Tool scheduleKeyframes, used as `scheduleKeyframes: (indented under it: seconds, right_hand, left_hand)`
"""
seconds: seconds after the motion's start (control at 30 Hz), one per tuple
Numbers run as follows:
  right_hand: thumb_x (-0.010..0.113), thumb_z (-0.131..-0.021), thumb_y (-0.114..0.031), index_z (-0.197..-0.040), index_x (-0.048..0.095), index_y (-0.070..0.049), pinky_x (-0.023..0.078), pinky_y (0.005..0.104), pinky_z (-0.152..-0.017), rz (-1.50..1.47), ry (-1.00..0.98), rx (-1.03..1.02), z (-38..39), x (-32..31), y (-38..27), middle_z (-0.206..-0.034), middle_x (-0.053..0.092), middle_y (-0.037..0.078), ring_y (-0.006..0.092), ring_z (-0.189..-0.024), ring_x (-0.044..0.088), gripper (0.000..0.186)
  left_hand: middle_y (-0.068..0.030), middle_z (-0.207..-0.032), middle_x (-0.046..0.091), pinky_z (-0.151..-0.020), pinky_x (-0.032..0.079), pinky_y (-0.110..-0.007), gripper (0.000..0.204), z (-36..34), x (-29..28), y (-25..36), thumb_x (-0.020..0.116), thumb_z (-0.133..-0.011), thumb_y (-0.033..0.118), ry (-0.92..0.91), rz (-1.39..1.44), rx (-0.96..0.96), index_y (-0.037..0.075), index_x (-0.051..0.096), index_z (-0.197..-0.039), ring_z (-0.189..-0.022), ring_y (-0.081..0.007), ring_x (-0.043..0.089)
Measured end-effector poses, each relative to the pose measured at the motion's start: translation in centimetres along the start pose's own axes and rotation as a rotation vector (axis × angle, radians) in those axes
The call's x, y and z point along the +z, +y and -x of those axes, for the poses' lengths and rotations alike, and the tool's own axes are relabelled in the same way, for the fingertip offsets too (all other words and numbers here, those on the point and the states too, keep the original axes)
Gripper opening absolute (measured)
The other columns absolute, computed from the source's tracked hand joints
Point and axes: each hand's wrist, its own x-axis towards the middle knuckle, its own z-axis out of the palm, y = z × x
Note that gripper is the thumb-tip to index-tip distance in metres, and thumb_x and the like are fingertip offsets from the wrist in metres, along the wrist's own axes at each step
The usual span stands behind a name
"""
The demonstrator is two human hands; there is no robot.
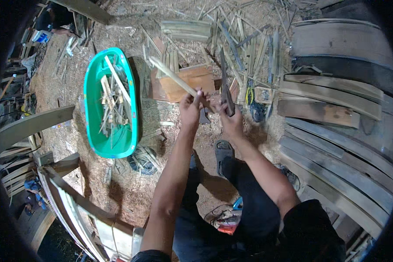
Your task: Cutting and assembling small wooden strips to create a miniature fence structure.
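Observation:
My left hand (190,110) is closed round a pale wooden stick (172,75), which slants up and to the left with its far end free. Close beside it, my right hand (231,122) grips a long dark-bladed tool (225,85) that points away from me. The fingers of both hands nearly meet, and the tool's handle is mostly hidden in the right one. Beyond them, an orange-brown wooden board (196,77) lies on the ground. To the left stands a green plastic tub (90,105) holding several wood offcuts (113,98).
Stacked planks (336,139) run along the right side. Yellow-handled pliers (249,92) lie beside a small wooden block (263,94). Thin wood strips (244,39) litter the far ground. A red tool (227,228) sits between my legs. Curved boards (81,192) stand at lower left.

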Motion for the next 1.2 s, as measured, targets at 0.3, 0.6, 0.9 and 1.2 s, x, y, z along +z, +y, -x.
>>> scheduleKeyframes:
  seconds: [0.3, 0.6, 0.9, 1.2]
  right_hand:
    - [0.050, -0.096, -0.018, -0.103, 0.059, 0.008, 0.044, 0.0534, -0.079, 0.946, -0.082, -0.608, -23.3, -4.9, 18.2, -0.094, 0.056, 0.025, 0.0417, -0.090, 0.055, 0.028]
    - [0.062, -0.093, -0.027, -0.096, 0.067, 0.004, 0.049, 0.0424, -0.082, 0.379, -0.342, -0.656, -24.4, 4.8, 4.9, -0.098, 0.067, 0.021, 0.0306, -0.091, 0.065, 0.031]
    - [0.072, -0.087, -0.010, -0.094, 0.072, 0.002, 0.050, 0.0316, -0.058, 0.185, -0.418, -0.455, -29.5, 10.9, 10.5, -0.076, 0.071, 0.009, 0.0142, -0.062, 0.064, 0.015]
    - [0.067, -0.095, -0.015, -0.103, 0.069, 0.002, 0.052, 0.0253, -0.064, -0.076, -0.447, -0.174, -26.7, 7.8, 8.4, -0.086, 0.068, 0.005, 0.0107, -0.068, 0.060, 0.019]
  left_hand:
    - [-0.0126, -0.102, 0.070, -0.087, 0.053, -0.039, 0.039, -18.4, -4.0, -6.4, 0.041, -0.106, 0.029, -0.279, -0.321, 0.171, -0.002, 0.057, -0.123, -0.092, -0.0240, 0.067]
    - [-0.0150, -0.098, 0.071, -0.084, 0.052, -0.037, 0.033, -25.4, -4.9, -3.1, 0.042, -0.103, 0.023, -0.335, -0.364, 0.265, -0.004, 0.060, -0.113, -0.093, -0.0227, 0.066]
    - [-0.0202, -0.096, 0.071, -0.085, 0.052, -0.037, 0.040, -27.6, -7.7, -3.4, 0.053, -0.095, 0.027, -0.047, -0.947, 0.479, -0.009, 0.067, -0.104, -0.090, -0.0266, 0.068]
    - [-0.0257, -0.089, 0.070, -0.083, 0.054, -0.039, 0.061, -23.1, -14.0, -2.6, 0.083, -0.071, 0.046, 0.172, -1.077, 0.138, -0.008, 0.065, -0.091, -0.090, -0.0314, 0.069]
